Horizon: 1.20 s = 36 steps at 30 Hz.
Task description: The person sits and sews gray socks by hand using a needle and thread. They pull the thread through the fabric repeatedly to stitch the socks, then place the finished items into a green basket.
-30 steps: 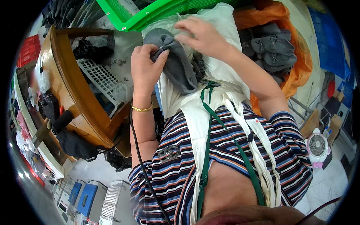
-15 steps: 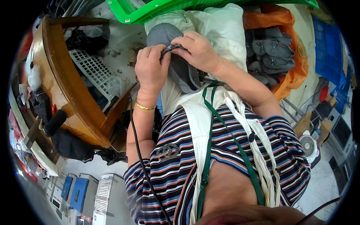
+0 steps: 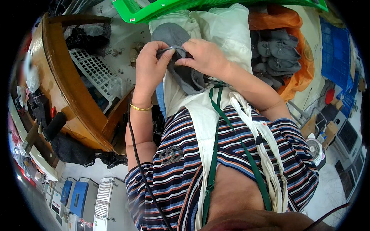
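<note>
A grey cloth shoe rests on the white apron over my lap, its rounded toe pointing away and its opening toward me. My left hand pinches the shoe's upper edge at the left, thumb and fingertips pressed on the fabric. On the other side, my right hand grips the same edge, with the thumb by the opening. Between the two hands the edge looks gathered, with a small pale spot there. Whether a needle or thread is in the fingers is too small to tell.
An orange bag at the right holds several similar grey shoes. A green plastic basket stands at the far side. To the left are a curved wooden table and a white plastic crate. A black cable hangs past my left arm.
Both hands have shifted on the shoe's edge. The left hand has moved slightly left, the right hand slightly right and down, and the edge between them now shows more openly.
</note>
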### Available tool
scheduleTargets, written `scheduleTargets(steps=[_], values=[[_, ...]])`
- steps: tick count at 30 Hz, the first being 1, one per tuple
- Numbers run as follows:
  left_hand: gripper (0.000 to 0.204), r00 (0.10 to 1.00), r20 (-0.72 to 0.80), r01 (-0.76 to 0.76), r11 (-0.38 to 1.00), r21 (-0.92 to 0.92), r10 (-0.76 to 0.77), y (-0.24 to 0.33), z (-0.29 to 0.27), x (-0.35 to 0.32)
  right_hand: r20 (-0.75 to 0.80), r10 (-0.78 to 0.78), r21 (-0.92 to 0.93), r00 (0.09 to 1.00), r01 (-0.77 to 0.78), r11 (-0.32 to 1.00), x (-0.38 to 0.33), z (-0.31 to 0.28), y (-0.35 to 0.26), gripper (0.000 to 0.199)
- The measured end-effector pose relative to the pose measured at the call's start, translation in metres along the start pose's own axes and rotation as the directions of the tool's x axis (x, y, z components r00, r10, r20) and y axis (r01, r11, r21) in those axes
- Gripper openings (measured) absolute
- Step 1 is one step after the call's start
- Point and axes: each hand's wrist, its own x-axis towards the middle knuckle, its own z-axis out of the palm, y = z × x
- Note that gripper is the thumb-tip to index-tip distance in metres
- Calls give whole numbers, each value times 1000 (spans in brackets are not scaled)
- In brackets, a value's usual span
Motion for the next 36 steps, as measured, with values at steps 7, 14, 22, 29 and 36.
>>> scheduleTargets(steps=[7, 14, 22, 29, 36], values=[[23, 914, 172, 406, 835, -371, -368, -2, -5, 17, -168, -83, -148, 982, 59, 987, 5, -23, 18, 21], [24, 908, 182, 415, 765, -492, -376, -15, -2, 30, -181, 452, 982, 874, 136, 131, 52, -19, 25, 33], [22, 983, -159, 75, 993, -93, -89, -25, 12, 27, 243, 285, 777, 927, -10, -629, 31, -8, 29, 35], [20, 989, -117, 81, 996, -45, -86, -28, 9, 25, 107, 391, 960, 914, 8, -281, 3, -15, 15, 35], [18, 988, -60, -135, 983, 122, 143, 3, 3, 28, -225, -77, 476, 971, 179, 861, -17, -38, -17, 18]])
